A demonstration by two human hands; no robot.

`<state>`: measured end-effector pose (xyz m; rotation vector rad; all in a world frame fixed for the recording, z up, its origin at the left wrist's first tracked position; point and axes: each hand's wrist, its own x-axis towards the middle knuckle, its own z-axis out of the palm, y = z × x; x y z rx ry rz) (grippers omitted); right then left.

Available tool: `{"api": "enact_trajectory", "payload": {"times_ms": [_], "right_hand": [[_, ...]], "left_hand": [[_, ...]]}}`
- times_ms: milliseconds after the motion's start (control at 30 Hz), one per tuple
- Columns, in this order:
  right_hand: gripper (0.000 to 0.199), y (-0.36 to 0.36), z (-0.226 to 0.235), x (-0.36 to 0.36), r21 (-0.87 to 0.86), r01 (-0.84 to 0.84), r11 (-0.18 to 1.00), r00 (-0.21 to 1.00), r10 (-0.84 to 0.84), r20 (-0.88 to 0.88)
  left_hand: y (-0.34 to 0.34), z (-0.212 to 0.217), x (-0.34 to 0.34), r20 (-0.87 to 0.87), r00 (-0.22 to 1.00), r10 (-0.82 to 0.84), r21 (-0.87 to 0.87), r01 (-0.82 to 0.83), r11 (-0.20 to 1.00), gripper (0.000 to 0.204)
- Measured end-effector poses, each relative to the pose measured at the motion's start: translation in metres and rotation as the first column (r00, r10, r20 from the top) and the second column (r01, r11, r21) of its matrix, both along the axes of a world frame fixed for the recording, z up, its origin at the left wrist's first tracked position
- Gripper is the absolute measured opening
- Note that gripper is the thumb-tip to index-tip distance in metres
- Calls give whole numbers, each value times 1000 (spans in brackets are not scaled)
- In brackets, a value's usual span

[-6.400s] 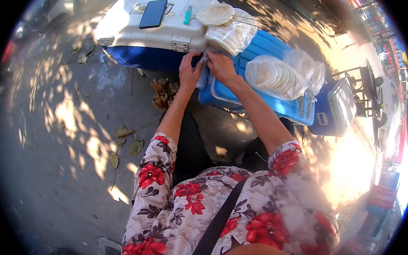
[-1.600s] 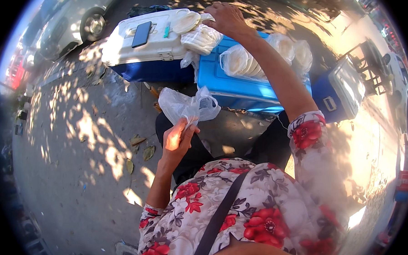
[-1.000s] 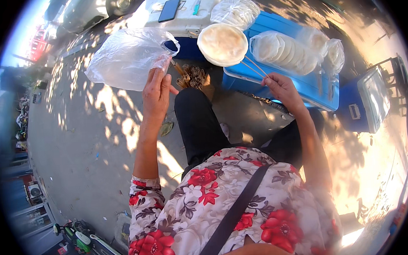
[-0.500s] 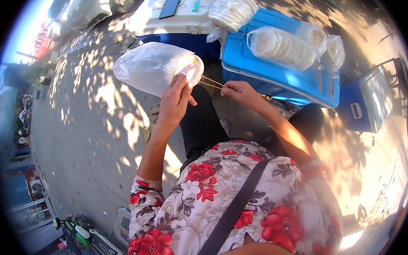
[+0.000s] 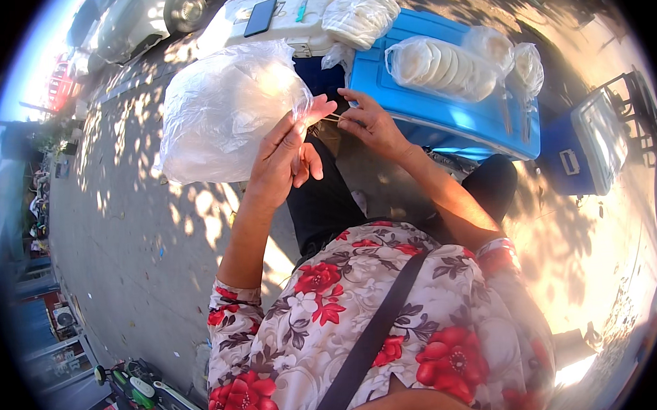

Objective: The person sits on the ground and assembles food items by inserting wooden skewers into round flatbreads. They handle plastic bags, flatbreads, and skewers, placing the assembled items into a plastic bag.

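Observation:
A clear, puffed-out plastic bag (image 5: 225,110) with something pale inside hangs left of centre. Its gathered end is gripped by my left hand (image 5: 282,159), which has a finger or two stretched out and the others curled. To the right, my right hand (image 5: 375,128) pinches a thin tan strand that looks like a rubber band (image 5: 330,118), with its index finger raised. The strand runs toward the gathered end of the bag; my left fingers hide where it goes there. What exactly fills the bag is blurred by the plastic.
Ahead stands a white cooler (image 5: 225,22) bearing a phone (image 5: 261,17) and a small green item (image 5: 302,10). Bagged pale round containers (image 5: 443,68) lie on a blue lidded box (image 5: 413,117), beside another white bundle (image 5: 360,17). A dark blue box (image 5: 572,161) sits right.
The bag has swung round, showing its broad side and swelling larger. My right hand has come closer to my left, and the tan strand between them is shorter.

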<state>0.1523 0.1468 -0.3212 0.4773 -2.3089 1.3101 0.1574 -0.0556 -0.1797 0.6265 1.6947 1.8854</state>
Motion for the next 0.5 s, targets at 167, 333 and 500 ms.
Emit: {"api": "enact_trajectory", "payload": {"times_ms": [167, 333, 500], "right_hand": [[13, 6, 20, -20, 87, -163, 983, 983, 169, -68], [14, -19, 42, -45, 68, -347, 935, 930, 353, -103], [22, -56, 16, -64, -178, -560, 809, 826, 562, -44]], "left_hand": [[-2, 8, 8, 129, 990, -56, 39, 52, 998, 47], [-12, 14, 20, 260, 963, -63, 94, 40, 995, 48], [-27, 15, 28, 304, 949, -85, 159, 38, 987, 47]]}}
